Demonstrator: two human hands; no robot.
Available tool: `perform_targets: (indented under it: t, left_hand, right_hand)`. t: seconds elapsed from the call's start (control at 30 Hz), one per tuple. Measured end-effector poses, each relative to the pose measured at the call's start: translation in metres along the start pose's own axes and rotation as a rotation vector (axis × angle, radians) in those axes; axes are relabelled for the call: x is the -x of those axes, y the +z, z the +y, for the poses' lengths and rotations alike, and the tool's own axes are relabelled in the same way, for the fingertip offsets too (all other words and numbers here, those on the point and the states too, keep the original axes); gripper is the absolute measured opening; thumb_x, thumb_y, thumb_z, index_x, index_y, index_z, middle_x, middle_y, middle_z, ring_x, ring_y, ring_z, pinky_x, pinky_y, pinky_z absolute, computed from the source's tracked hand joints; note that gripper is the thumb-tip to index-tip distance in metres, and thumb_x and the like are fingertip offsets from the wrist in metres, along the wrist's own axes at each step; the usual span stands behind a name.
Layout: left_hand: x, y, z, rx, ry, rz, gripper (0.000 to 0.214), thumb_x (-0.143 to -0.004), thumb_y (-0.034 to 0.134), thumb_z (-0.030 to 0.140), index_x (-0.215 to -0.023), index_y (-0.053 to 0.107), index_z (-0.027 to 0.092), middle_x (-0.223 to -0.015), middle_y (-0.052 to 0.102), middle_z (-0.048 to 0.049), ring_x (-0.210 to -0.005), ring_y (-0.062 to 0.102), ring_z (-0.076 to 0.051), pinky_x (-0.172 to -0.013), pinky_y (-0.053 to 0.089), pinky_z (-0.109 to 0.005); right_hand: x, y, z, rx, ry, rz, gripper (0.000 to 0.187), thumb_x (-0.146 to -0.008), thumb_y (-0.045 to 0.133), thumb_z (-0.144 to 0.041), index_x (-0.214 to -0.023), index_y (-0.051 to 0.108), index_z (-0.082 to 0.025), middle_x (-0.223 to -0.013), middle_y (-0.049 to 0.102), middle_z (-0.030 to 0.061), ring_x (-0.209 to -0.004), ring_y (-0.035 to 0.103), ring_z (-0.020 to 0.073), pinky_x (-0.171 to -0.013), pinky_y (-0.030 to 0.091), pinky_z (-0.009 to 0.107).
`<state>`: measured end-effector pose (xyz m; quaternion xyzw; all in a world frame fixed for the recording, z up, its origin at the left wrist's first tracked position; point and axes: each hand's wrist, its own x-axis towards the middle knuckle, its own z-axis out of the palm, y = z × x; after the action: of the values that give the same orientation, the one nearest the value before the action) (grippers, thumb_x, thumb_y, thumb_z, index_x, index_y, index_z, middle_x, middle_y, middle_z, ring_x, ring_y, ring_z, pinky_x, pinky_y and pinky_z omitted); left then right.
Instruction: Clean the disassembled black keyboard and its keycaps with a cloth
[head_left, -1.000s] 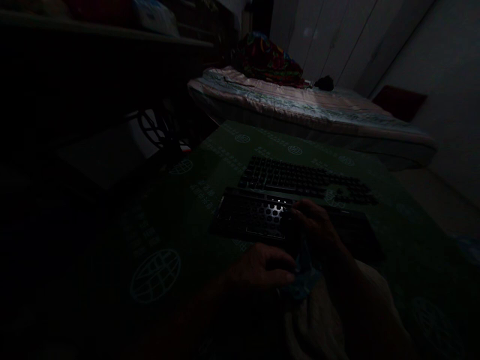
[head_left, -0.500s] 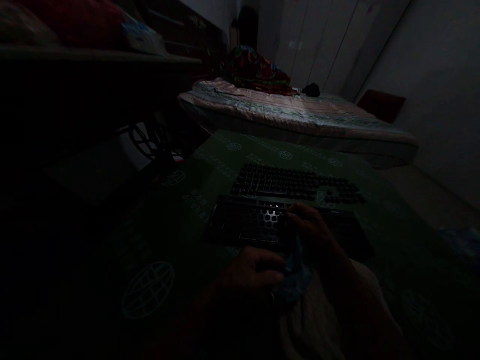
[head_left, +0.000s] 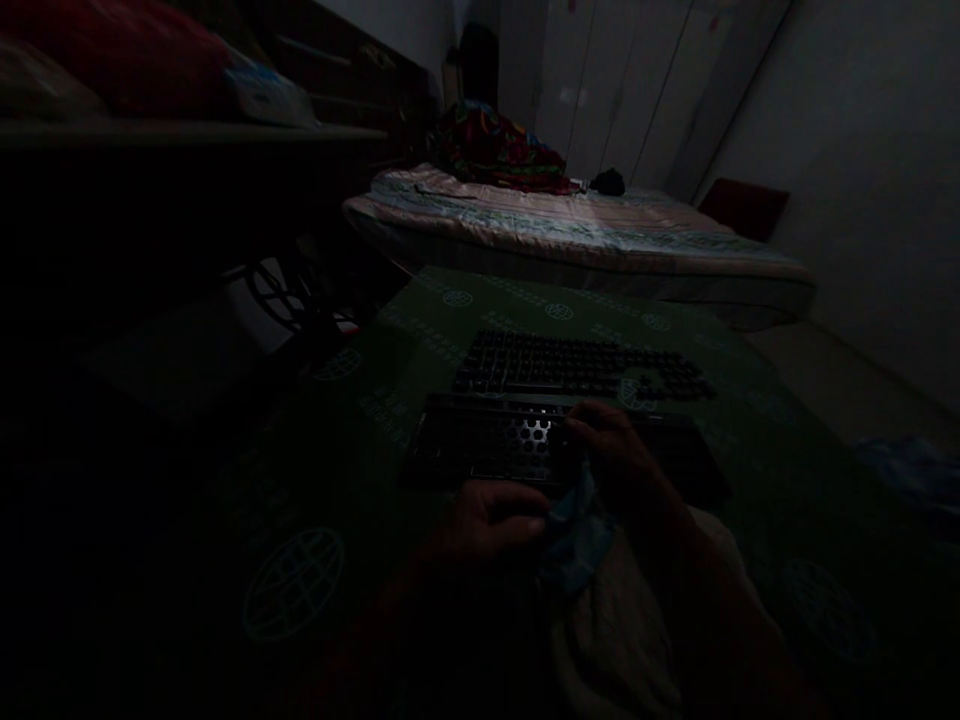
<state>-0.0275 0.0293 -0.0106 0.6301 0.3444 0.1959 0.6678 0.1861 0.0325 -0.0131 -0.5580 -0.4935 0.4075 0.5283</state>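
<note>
In the dim head view, a dark keyboard base (head_left: 465, 445) without its keycaps lies on the green tabletop (head_left: 375, 330). Light catches a patch of its bare switch grid. My right hand (head_left: 615, 445) is closed over the middle of the base, fingers bunched on a blue cloth (head_left: 579, 540) that hangs below them. At the near edge of the base, my left hand (head_left: 491, 520) pinches the cloth's left side between thumb and fingers. Loose black keycaps (head_left: 555, 362) stand in keyboard order just behind the base. A pale thick cloth (head_left: 622, 630) lies below my right forearm.
A bed with a striped mattress (head_left: 585, 225) stands beyond the table, a red patterned blanket (head_left: 495, 150) on it. A dark ledge (head_left: 187, 132) with bags is at the left, above a spoked wheel (head_left: 277, 295). Blue fabric (head_left: 915, 475) lies at the right.
The view has shifted slightly, so the whole scene sits a little further left. My left hand has drawn slightly away from my right hand, and the blue cloth looks more spread between them.
</note>
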Motion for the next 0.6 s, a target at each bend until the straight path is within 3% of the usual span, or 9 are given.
perform_targets:
  t: [0.2,0.6]
  left_hand:
    - [0.000,-0.003,0.007,0.089,0.049,0.213,0.020,-0.068,0.065,0.030,-0.080,0.070,0.014,-0.083,0.071,-0.0066,-0.076,0.064,-0.019,-0.072,0.049,-0.028]
    - [-0.005,-0.018,0.011,0.138,0.188,0.531,0.019,-0.065,0.068,0.033,-0.075,0.069,0.016,-0.075,0.072,-0.0044,-0.073,0.066,-0.020,-0.070,0.052,-0.030]
  right_hand:
    - [0.000,-0.003,-0.001,-0.040,0.085,-0.054,0.020,-0.066,0.066,-0.034,-0.064,0.056,-0.017,-0.060,0.052,-0.0039,-0.056,0.047,0.0107,-0.054,0.038,0.022]
    - [-0.007,-0.008,0.009,-0.033,0.030,-0.035,0.019,-0.062,0.067,-0.033,-0.061,0.055,-0.018,-0.060,0.052,-0.0036,-0.058,0.047,0.0114,-0.056,0.037,0.023]
